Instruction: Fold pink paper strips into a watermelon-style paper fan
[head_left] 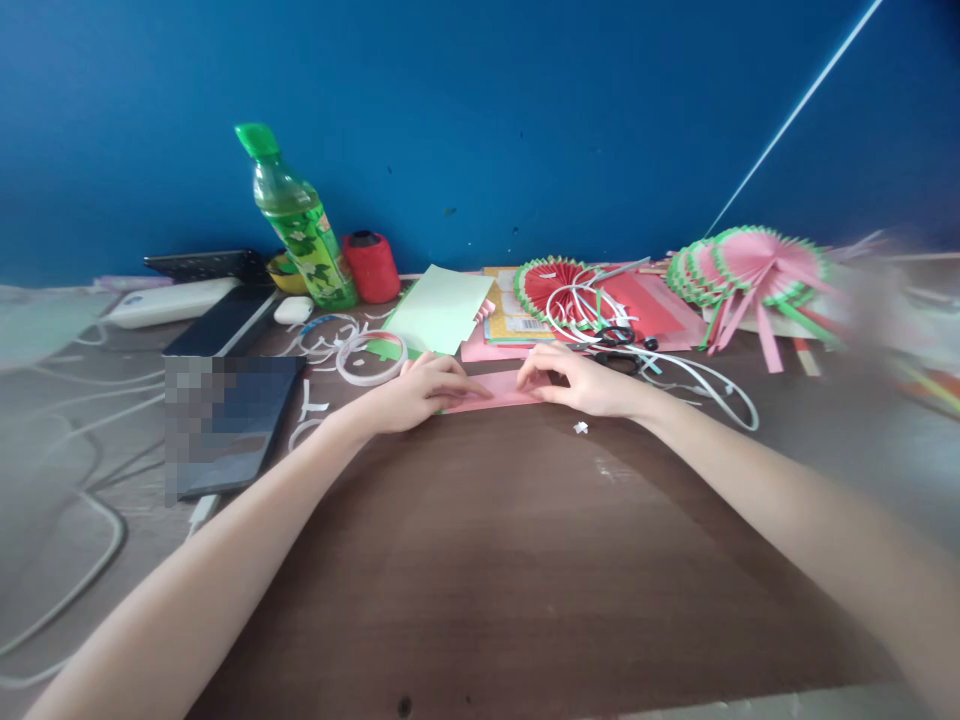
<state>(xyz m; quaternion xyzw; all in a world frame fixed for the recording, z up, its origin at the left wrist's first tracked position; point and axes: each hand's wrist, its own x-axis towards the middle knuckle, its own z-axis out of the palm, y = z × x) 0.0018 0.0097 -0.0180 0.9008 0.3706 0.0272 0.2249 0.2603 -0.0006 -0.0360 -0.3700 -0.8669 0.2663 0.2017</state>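
Note:
A narrow pink paper strip (501, 390) lies on the brown wooden table (480, 560). My left hand (420, 390) rests on its left end, fingers curled and pressing the paper down. On the strip's right end sits my right hand (577, 382), fingers bent and pinching the paper's edge. Both hands hold the same strip between them. Black-handled scissors (619, 345) lie just behind my right hand.
At the back stand a green bottle (300, 220), a red thread spool (371, 266), a light green sheet (441, 308) and pink-and-green paper fans (750, 265). A tape ring (371, 357), white paper strips (705, 380), a dark tablet (232, 420) and cables lie left.

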